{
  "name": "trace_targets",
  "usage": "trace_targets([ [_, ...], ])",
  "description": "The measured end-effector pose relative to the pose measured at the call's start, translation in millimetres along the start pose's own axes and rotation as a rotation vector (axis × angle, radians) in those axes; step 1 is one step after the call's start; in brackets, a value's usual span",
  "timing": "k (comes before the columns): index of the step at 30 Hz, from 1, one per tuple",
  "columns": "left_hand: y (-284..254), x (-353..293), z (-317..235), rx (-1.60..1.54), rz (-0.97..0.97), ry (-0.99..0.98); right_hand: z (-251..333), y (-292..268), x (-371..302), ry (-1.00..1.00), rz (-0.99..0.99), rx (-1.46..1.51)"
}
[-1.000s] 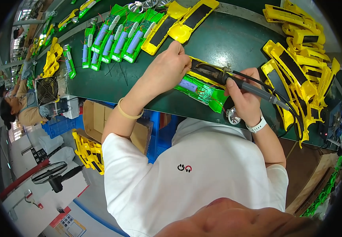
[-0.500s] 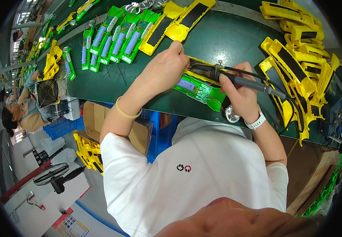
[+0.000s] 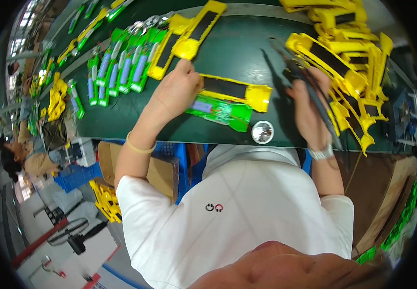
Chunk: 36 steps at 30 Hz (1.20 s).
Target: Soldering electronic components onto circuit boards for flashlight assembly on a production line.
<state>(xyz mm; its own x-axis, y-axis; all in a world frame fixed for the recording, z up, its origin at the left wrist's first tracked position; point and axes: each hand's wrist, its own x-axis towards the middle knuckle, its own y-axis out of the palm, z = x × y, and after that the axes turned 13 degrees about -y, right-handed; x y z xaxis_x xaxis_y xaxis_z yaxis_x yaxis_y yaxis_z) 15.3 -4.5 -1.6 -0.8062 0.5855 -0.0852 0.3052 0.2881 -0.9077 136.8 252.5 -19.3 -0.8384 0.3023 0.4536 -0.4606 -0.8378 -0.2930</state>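
My left hand point(image 3: 173, 94) is closed in a pinch at the left end of a yellow casing point(image 3: 260, 98) with a dark panel. Whatever lies between its fingers is hidden. Against the casing's near side lies a green casing point(image 3: 239, 117) holding a purple battery cell point(image 3: 201, 105), a small circuit board and thin red wires. My right hand point(image 3: 308, 111) is wrapped round the dark handle of a soldering iron point(image 3: 296, 71), raised to the right of both casings, tip pointing away from me. A round silver reflector point(image 3: 263, 132) sits at the bench's near edge, between my hands.
Yellow casings point(image 3: 348, 58) are heaped at the right. Several green casings with batteries point(image 3: 126, 67) stand in a row at the far left, beside two more yellow casings point(image 3: 189, 45). The iron's cable hangs by my right wrist. A co-worker point(image 3: 25, 149) sits farther left.
My right hand has moved the soldering iron right, away from the casings, and tilted it upright. The yellow casing's panel and right end now show. My left hand stays at the left end.
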Motion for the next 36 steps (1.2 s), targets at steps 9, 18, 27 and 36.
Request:
trace_targets([
  [9, -2.0, -6.5, -0.7, 0.0, -0.015, -0.015, 2.5, 2.8, 13.5, -0.272, 0.121, 0.114],
  [18, -3.9, -6.5, -3.1, 0.031, 0.005, -0.048, -11.7, 10.9, -3.9, 0.076, 0.177, 0.411],
  [27, -0.8, 12.5, 8.4, 0.13, -0.218, 0.296, -14.3, 19.6, -1.5, 0.11, -0.025, 0.55],
  [36, 13.6, -42.2, 17.1, -0.296, 0.008, 0.323, -19.8, 15.7, -8.6, 0.106, 0.026, 0.561],
])
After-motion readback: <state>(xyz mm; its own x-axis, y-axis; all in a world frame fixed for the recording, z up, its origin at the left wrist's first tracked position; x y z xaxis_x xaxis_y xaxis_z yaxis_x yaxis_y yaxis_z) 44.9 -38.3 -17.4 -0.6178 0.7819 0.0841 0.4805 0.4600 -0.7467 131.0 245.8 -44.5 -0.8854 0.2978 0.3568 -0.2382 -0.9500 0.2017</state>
